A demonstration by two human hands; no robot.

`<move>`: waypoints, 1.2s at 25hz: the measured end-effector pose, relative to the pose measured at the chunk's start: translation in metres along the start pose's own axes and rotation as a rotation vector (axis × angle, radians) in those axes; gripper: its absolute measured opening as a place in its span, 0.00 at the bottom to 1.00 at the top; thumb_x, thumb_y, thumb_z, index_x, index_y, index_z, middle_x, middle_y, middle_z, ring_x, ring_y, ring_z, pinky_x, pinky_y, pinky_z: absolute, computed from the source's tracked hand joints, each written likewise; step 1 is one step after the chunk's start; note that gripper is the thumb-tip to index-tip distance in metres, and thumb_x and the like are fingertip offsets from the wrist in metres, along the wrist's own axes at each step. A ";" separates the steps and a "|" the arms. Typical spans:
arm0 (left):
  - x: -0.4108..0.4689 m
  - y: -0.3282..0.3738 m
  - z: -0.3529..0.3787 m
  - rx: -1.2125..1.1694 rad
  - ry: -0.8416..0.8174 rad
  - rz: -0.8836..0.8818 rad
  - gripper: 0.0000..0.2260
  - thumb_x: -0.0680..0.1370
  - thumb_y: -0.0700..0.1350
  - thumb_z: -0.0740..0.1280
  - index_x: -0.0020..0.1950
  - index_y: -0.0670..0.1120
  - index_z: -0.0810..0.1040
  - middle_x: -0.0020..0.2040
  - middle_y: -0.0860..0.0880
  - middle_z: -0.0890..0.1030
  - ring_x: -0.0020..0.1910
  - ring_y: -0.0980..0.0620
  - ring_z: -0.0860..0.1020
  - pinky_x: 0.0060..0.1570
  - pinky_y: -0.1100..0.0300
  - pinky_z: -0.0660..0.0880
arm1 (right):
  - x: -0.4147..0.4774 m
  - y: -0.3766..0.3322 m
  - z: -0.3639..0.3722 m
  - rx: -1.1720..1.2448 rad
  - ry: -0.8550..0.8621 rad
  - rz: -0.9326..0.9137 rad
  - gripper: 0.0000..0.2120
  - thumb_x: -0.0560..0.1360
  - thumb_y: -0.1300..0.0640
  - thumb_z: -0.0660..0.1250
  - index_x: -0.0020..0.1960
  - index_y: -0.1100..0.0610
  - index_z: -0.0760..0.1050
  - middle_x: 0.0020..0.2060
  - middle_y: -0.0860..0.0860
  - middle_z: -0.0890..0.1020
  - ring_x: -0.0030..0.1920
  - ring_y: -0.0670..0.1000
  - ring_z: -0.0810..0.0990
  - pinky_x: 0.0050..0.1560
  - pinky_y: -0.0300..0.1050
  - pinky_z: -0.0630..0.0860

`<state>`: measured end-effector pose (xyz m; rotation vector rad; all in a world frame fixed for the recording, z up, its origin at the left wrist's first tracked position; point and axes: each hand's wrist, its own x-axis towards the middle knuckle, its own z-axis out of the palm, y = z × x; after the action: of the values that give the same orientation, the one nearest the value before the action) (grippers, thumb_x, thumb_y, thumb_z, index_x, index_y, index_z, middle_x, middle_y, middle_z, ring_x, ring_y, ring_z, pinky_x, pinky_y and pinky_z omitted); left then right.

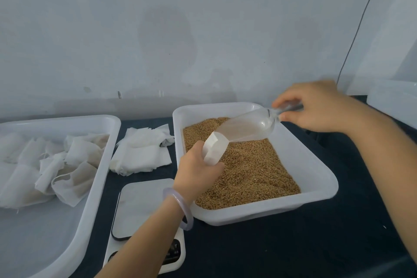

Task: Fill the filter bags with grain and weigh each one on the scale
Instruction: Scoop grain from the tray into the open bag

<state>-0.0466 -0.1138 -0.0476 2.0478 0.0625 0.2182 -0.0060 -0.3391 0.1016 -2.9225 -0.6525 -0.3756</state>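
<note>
Above a white tray of grain, the left hand grips an open filter bag while the right hand holds a clear scoop by its handle, tilted to the bag's mouth; the scale sits alongside.

a white filter bag, mouth open and tilted upward, is held in the left hand over golden-brown grain that fills a white tray. the lip of a clear plastic scoop, gripped by its handle in the right hand, meets the bag's mouth. flat empty bags lie heaped on the worktop just left of that tray. filled bags lie jumbled in a second white tray at far left. the white scale sits between the trays.
</note>
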 end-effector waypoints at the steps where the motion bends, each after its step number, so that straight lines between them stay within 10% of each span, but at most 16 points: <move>1: 0.000 0.000 -0.002 -0.034 -0.019 -0.010 0.12 0.70 0.46 0.71 0.49 0.50 0.71 0.43 0.48 0.78 0.36 0.52 0.78 0.28 0.66 0.74 | -0.002 0.008 0.010 0.132 -0.029 0.045 0.09 0.73 0.53 0.70 0.50 0.41 0.77 0.52 0.41 0.79 0.57 0.45 0.75 0.64 0.46 0.64; 11: 0.005 0.000 -0.022 -0.689 -0.211 -0.131 0.27 0.71 0.62 0.62 0.55 0.40 0.79 0.42 0.41 0.83 0.44 0.46 0.83 0.40 0.52 0.81 | -0.030 0.011 0.150 0.257 -0.326 0.185 0.10 0.74 0.50 0.68 0.55 0.43 0.74 0.54 0.42 0.79 0.56 0.45 0.76 0.63 0.48 0.71; 14: 0.001 0.005 -0.026 -0.541 -0.248 -0.091 0.27 0.71 0.65 0.57 0.56 0.47 0.79 0.52 0.40 0.82 0.53 0.46 0.81 0.55 0.48 0.78 | -0.026 0.001 0.148 0.135 -0.274 0.110 0.18 0.73 0.44 0.68 0.61 0.46 0.74 0.58 0.42 0.78 0.61 0.45 0.74 0.69 0.51 0.64; 18: -0.012 0.015 -0.053 -0.325 -0.337 0.001 0.23 0.70 0.71 0.55 0.50 0.58 0.78 0.50 0.55 0.84 0.53 0.57 0.81 0.52 0.61 0.78 | -0.024 -0.056 0.116 0.797 -0.217 -0.039 0.25 0.65 0.31 0.67 0.59 0.39 0.73 0.54 0.34 0.79 0.55 0.35 0.76 0.55 0.37 0.75; 24: -0.030 0.008 -0.109 -0.243 -0.396 0.179 0.13 0.78 0.57 0.57 0.60 0.58 0.73 0.58 0.56 0.79 0.58 0.60 0.77 0.55 0.65 0.75 | -0.001 -0.135 0.119 1.217 -0.215 -0.144 0.10 0.71 0.56 0.73 0.52 0.48 0.81 0.45 0.48 0.85 0.48 0.48 0.83 0.47 0.47 0.81; 30: -0.041 -0.029 -0.160 0.486 -0.121 0.003 0.12 0.69 0.46 0.75 0.30 0.50 0.74 0.22 0.56 0.73 0.25 0.60 0.71 0.26 0.72 0.66 | 0.013 -0.186 0.150 0.773 -0.184 -0.279 0.08 0.71 0.55 0.71 0.38 0.60 0.77 0.32 0.53 0.80 0.32 0.51 0.78 0.34 0.48 0.76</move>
<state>-0.1143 0.0335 -0.0054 2.5410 0.0399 0.0835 -0.0430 -0.1408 -0.0266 -2.1440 -0.9688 0.1157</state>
